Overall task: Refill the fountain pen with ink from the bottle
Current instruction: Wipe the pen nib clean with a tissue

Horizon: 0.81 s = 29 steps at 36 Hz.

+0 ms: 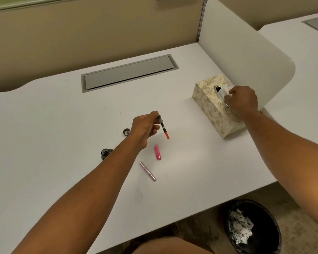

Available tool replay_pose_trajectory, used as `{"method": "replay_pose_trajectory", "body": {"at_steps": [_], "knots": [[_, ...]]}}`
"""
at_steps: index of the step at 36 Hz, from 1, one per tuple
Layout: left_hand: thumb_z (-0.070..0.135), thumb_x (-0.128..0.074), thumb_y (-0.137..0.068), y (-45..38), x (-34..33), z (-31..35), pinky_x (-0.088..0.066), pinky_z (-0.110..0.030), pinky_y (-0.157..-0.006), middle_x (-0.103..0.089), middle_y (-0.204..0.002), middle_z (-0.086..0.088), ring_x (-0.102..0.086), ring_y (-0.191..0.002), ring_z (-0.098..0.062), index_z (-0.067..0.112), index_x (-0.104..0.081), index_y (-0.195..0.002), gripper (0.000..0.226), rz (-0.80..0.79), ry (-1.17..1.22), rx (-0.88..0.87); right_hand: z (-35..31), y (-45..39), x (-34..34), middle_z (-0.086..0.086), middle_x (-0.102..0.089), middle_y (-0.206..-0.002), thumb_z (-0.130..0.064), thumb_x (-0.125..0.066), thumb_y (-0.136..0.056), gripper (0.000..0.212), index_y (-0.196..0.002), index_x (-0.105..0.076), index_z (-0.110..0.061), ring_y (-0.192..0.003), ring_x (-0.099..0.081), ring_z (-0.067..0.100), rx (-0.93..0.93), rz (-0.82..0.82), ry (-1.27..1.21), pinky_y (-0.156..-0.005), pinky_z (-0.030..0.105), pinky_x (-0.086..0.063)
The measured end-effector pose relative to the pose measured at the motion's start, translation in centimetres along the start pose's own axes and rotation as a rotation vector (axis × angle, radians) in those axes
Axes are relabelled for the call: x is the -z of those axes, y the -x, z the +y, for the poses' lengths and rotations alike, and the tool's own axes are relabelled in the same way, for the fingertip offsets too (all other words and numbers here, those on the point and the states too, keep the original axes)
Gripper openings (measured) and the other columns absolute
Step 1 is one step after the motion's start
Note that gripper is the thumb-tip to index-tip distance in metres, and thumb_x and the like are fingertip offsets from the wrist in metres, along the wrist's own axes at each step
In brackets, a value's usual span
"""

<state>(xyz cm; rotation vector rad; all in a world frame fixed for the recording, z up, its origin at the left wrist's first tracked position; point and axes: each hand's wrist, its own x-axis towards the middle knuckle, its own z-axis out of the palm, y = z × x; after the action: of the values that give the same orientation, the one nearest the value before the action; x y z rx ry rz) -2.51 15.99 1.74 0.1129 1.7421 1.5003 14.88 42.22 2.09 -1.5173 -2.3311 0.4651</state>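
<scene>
My left hand (144, 126) holds the fountain pen's inner section (163, 126) above the white desk, nib end up at my fingertips and red converter knob pointing down toward me. The open ink bottle (105, 153) stands beside my left forearm, partly hidden by it. Its black cap (126, 132) lies just left of my left hand. A pink pen part (157, 152) and a silvery patterned pen part (147, 171) lie on the desk below the hand. My right hand (243, 100) pinches a white tissue (225, 92) at the opening of a patterned tissue box (211, 109).
A grey cable hatch (128, 73) is set into the desk (44, 134) at the back. A white divider panel (246, 46) rises on the right behind the tissue box. Below the desk's near right edge stands a black bin (253, 226) with crumpled tissues.
</scene>
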Motion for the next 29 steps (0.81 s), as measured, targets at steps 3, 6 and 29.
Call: {"method": "replay_pose_trajectory", "body": {"at_steps": [3, 6, 29], "knots": [[0.021, -0.063, -0.089, -0.3, 0.0, 0.2, -0.045, -0.020, -0.053, -0.071, -0.076, -0.002, -0.053, -0.056, -0.012, 0.011, -0.071, -0.083, 0.014, 0.004, -0.006, -0.002, -0.1, -0.1, 0.0, 0.016, -0.071, -0.101, -0.019, -0.060, -0.087, 0.021, -0.094, -0.075, -0.007, -0.094, -0.064, 0.036, -0.003, 0.014, 0.002, -0.076, 0.034, -0.047], [0.023, -0.063, -0.089, -0.7, 0.2, 0.3, -0.045, -0.020, -0.053, -0.071, -0.078, -0.002, -0.054, -0.057, -0.012, 0.011, -0.072, -0.084, 0.015, -0.005, -0.016, -0.003, -0.3, -0.3, 0.2, 0.012, -0.070, -0.102, -0.023, -0.058, -0.088, 0.022, -0.096, -0.074, -0.011, -0.095, -0.063, 0.033, -0.009, 0.034, -0.035, -0.076, 0.031, -0.044], [0.021, -0.061, -0.093, 1.0, 3.8, 0.8, -0.046, -0.021, -0.058, -0.069, -0.077, 0.000, -0.057, -0.070, -0.015, 0.011, -0.072, -0.093, 0.014, -0.021, 0.007, -0.082, -11.7, 10.4, -1.0, -0.008, -0.068, -0.085, -0.032, -0.063, -0.092, 0.017, -0.096, -0.070, -0.016, -0.073, -0.064, 0.011, 0.270, 0.131, -0.536, -0.072, 0.034, -0.053]]}}
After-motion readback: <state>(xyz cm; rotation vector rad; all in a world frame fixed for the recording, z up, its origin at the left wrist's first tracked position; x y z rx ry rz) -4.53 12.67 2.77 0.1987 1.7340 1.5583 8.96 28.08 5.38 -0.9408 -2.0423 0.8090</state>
